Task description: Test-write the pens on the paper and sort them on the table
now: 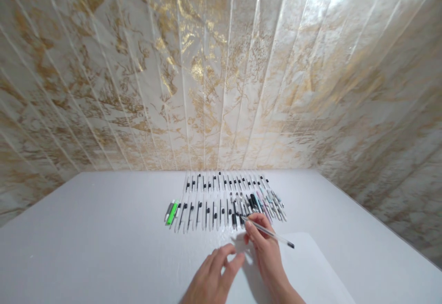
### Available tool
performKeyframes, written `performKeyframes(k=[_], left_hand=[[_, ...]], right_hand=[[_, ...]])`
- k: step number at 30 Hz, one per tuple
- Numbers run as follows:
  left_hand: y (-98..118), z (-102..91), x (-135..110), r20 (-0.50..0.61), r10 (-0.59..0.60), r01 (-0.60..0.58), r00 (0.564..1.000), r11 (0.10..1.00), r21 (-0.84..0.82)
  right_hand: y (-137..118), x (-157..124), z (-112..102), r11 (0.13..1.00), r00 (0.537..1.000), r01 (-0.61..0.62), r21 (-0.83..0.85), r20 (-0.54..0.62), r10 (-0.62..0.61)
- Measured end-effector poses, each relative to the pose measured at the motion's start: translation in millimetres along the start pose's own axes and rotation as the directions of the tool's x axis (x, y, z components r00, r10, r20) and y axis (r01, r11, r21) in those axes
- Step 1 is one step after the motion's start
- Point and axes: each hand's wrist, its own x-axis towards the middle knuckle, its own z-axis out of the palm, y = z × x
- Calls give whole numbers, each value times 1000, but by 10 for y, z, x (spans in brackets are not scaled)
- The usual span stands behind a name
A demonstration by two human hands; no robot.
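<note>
Hands [217,267], clear pen [275,235] in right [264,244]

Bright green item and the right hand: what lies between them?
In the head view, part of the front row of pens, clear with black parts, lies between the green item and the right hand.

Wall covering [203,69]: off-white, gold marbled blotches, pale lines running down it. Bench [86,244]: plain pale grey-white. Paper sheet [311,267]: plain white. Held pen [280,238]: clear barrel, black end. Pen rows [199,213]: clear and whitish, black parts. Green pen [172,214]: bright, beside a grey pen [169,209]. Right-hand cluster [255,201]: black, pink, pale blue, silvery.
</note>
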Motion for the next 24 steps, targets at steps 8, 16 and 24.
performKeyframes(k=[8, 16, 24], left_hand=[[90, -540, 482, 305, -403, 459, 863, 375, -805], [199, -527, 519, 310, -383, 437, 870, 308, -845], [314, -390, 633, 403, -492, 494, 771, 63, -867]], right_hand=[[-822, -348, 102, 993, 892, 67, -101, 452, -14], [-856, -405, 228, 962, 846, 201, -186, 528, -75], [-664, -366, 247, 968, 788, 252, -6, 582, -202]])
